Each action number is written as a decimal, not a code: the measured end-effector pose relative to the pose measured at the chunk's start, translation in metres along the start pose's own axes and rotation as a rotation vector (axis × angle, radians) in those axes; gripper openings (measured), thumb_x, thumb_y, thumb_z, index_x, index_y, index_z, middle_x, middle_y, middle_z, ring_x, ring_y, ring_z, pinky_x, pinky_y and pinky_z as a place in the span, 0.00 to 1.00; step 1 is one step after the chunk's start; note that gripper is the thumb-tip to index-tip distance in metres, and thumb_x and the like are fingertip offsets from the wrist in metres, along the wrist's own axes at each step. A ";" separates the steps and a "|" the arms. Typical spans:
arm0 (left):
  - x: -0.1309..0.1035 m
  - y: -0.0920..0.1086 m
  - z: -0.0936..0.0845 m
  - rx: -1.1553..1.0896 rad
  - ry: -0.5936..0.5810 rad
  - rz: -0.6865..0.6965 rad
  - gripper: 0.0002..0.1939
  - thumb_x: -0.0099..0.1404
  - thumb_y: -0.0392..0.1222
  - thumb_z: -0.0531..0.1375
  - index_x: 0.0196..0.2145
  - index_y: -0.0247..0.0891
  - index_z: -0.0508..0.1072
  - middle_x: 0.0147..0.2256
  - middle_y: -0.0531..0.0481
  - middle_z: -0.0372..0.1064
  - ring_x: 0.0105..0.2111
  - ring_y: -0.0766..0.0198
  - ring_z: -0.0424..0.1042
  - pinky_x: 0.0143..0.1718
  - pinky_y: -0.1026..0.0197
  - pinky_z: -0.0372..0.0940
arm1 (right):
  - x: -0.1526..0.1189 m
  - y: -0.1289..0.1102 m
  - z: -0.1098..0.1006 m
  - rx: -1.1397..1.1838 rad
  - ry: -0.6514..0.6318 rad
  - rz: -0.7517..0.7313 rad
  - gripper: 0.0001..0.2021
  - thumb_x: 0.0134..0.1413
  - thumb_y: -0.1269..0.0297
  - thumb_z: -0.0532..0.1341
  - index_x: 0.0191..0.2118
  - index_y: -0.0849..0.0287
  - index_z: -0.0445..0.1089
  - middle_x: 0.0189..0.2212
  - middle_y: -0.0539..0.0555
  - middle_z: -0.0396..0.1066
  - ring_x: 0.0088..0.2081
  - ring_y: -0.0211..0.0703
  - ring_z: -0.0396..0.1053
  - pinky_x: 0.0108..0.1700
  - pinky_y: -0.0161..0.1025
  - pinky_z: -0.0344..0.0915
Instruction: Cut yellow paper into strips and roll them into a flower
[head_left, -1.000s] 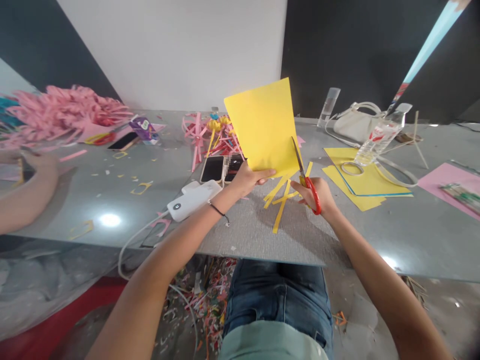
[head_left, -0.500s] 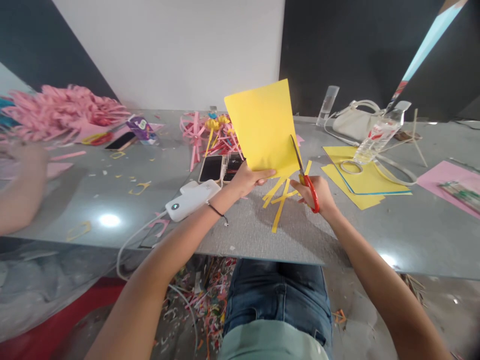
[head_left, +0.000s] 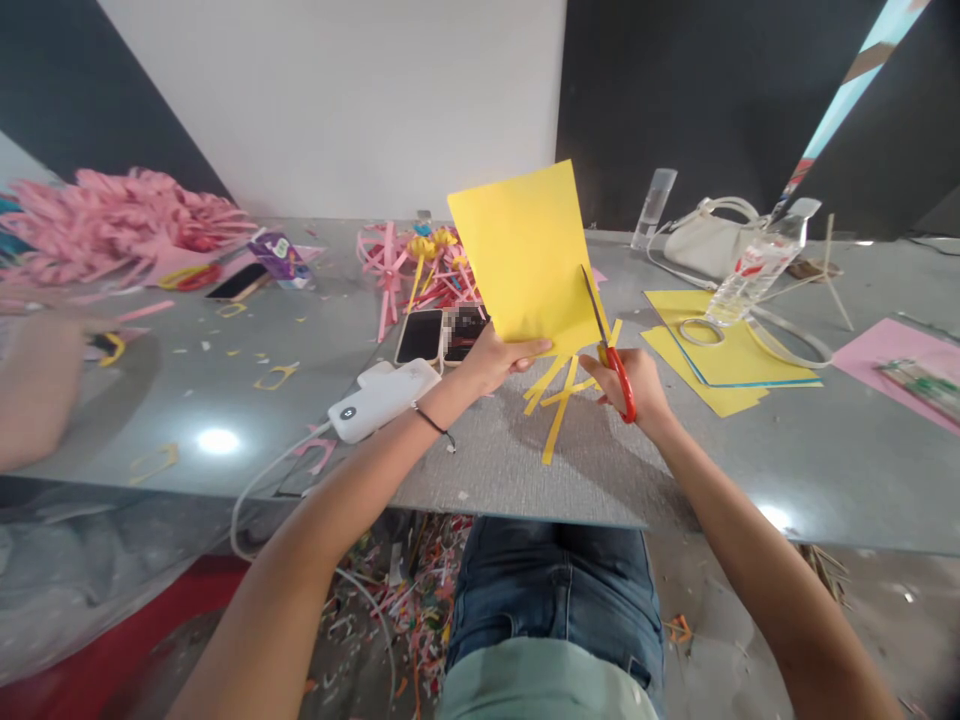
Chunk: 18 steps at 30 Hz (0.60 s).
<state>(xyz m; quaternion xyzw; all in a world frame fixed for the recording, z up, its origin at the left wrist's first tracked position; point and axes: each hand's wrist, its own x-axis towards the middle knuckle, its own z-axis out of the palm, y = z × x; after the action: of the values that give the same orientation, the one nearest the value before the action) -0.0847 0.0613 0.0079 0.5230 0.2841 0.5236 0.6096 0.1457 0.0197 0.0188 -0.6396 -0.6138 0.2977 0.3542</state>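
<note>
A sheet of yellow paper point(head_left: 521, 250) is tilted up above the table, pinched along its lower edge by my left hand point(head_left: 499, 360), thumb in front. My right hand point(head_left: 634, 388) is closed around the red handles of a pair of scissors point(head_left: 616, 375). The blades point up and lie along the right edge of the sheet, near its lower right corner. Below the sheet, several cut yellow paper strips point(head_left: 556, 425) lie crossed on the table. Whether the blades are fully closed is hard to make out.
Phones point(head_left: 420, 337) and a white power bank point(head_left: 384, 400) lie left of centre, before pink ribbon shapes point(head_left: 386, 270). At right are yellow sheets point(head_left: 727, 400), a bottle point(head_left: 761, 265) and a white bag point(head_left: 709, 245). Another person's hand point(head_left: 45, 350) works at far left.
My hands, the yellow sheet and the scissors look nearly unchanged. At far left, the other person's hand has shifted, and yellow-handled scissors now show beside it.
</note>
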 end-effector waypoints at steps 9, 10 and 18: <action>-0.001 0.001 0.000 -0.002 -0.017 -0.006 0.24 0.51 0.41 0.80 0.42 0.38 0.75 0.33 0.56 0.66 0.21 0.79 0.53 0.21 0.66 0.48 | -0.002 -0.006 -0.001 0.003 0.004 0.038 0.25 0.55 0.45 0.69 0.21 0.55 0.59 0.19 0.49 0.62 0.19 0.45 0.73 0.18 0.36 0.66; -0.001 0.001 0.000 -0.006 -0.015 -0.009 0.24 0.51 0.41 0.80 0.42 0.38 0.75 0.33 0.56 0.66 0.21 0.79 0.53 0.21 0.66 0.48 | -0.002 -0.006 -0.001 0.004 0.007 0.039 0.25 0.55 0.45 0.69 0.21 0.55 0.59 0.19 0.49 0.61 0.18 0.45 0.73 0.18 0.36 0.65; -0.001 -0.001 0.000 -0.017 -0.011 -0.018 0.24 0.51 0.40 0.80 0.42 0.38 0.76 0.34 0.55 0.66 0.21 0.80 0.53 0.22 0.66 0.47 | -0.001 -0.005 0.001 0.022 0.014 0.049 0.24 0.55 0.45 0.69 0.21 0.55 0.62 0.19 0.50 0.63 0.18 0.46 0.73 0.17 0.36 0.67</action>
<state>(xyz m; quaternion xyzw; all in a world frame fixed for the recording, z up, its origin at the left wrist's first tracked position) -0.0850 0.0606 0.0071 0.5181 0.2812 0.5175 0.6202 0.1425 0.0190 0.0223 -0.6527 -0.5919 0.3087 0.3582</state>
